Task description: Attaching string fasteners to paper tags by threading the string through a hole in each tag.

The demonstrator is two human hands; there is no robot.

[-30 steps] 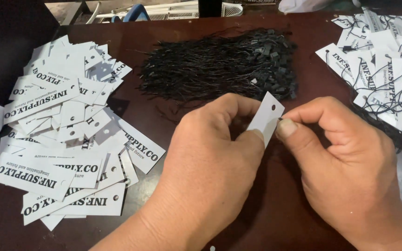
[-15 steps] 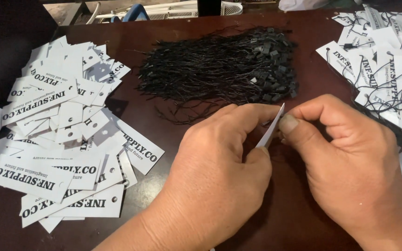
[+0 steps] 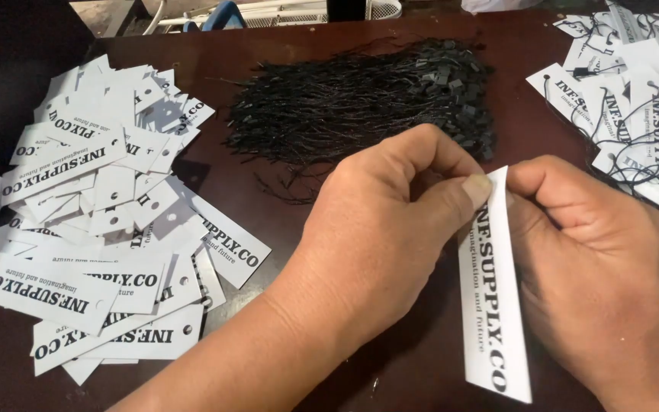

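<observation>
two hands | left hand (image 3: 375, 236), right hand (image 3: 596, 267) grips clamped on tag (image 3: 492, 305) | long white, black print

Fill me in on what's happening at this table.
A person's left hand and right hand pinch the top of a long white paper tag between them, above a dark brown table. A heap of black strings lies behind, loose white tags are piled left, and strung tags lie right.

Both hands are bare: the left hand (image 3: 379, 236) and right hand (image 3: 600, 267) wear no gloves, rings or sleeves.
</observation>
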